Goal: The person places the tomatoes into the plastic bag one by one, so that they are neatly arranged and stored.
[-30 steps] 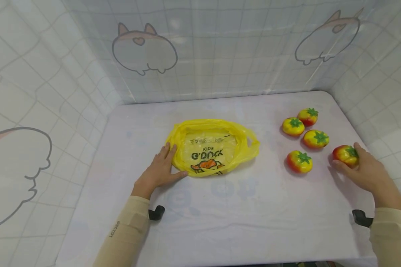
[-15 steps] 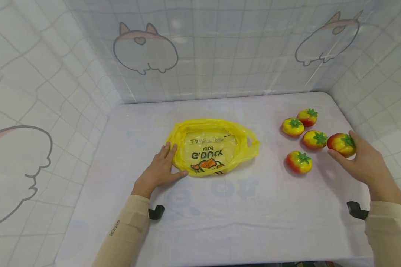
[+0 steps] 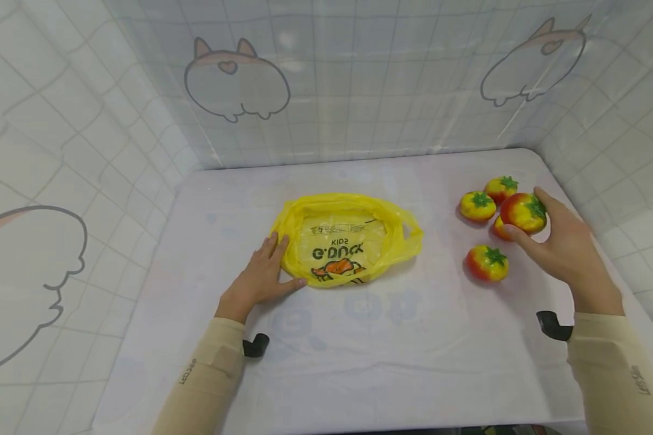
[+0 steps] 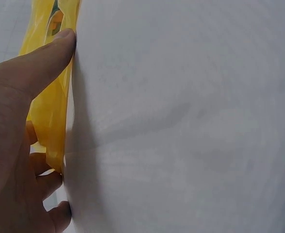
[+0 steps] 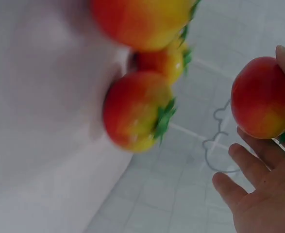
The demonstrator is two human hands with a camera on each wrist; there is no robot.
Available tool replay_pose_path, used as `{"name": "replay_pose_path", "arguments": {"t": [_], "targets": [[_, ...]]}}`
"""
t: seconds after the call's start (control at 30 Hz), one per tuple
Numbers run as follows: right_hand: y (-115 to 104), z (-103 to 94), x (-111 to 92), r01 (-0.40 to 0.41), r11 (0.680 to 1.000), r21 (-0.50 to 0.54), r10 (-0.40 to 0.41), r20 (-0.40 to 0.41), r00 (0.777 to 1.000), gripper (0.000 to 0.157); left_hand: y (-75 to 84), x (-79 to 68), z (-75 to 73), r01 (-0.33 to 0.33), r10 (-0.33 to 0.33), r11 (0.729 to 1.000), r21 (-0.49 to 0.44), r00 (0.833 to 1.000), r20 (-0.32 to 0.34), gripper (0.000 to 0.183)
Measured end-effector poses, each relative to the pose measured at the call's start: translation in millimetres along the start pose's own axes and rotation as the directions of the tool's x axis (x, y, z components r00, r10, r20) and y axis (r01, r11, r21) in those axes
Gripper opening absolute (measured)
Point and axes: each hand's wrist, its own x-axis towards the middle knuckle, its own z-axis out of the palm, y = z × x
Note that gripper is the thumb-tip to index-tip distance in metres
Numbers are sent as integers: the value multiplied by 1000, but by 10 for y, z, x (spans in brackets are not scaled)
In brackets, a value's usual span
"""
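A yellow plastic bag [image 3: 408, 244] printed with a duck lies with its mouth spread on the table. Against its left side rests my left hand [image 3: 258, 281], fingers extended; in the left wrist view the thumb and fingertips touch the yellow plastic [image 4: 52, 111]. My right hand [image 3: 566, 248] pinches a red and yellow toy tomato [image 3: 522, 212] with a green leafy top, raised above the table. In the right wrist view this held tomato [image 5: 261, 99] sits between thumb and finger while the other fingers spread. It partly covers another tomato [image 3: 500, 229] in the head view.
Two tomatoes stand behind, a yellow one [image 3: 476, 207] and a redder one [image 3: 499, 190]. Another tomato [image 3: 487, 264] lies nearer the front. A white cloth covers the table [image 3: 359, 362], and tiled-pattern sheets [image 3: 370, 90] wall in its back and sides.
My right hand has lifted a tomato from the right side of the table and carried it left and up over the others. The left hand stays on the bag.
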Motion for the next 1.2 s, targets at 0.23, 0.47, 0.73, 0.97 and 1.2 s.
{"name": "replay_pose_path", "arguments": {"t": [0.23,0.47,0.73,0.97,1.2], "targets": [[-294,146,47,40,994,106,-40,5,999,95,-32,20,33,-14,14,1000,-5,1000,-10,120],[-610,331,173,110,984,140,-117,47,992,94,-25,35,39,-12,12,1000,-3,1000,-7,120],[-1023,619,348,194,966,172,-211,88,974,92,-20,26,19,-20,20,1000,5,1000,-3,119],[-1258,854,482,277,941,192,-298,88,951,90,-41,35,56,-22,22,1000,-7,1000,-13,119],[-1450,1027,591,364,897,252,-398,97,912,89,-35,31,57,-17,17,1000,7,1000,-12,120]]}}
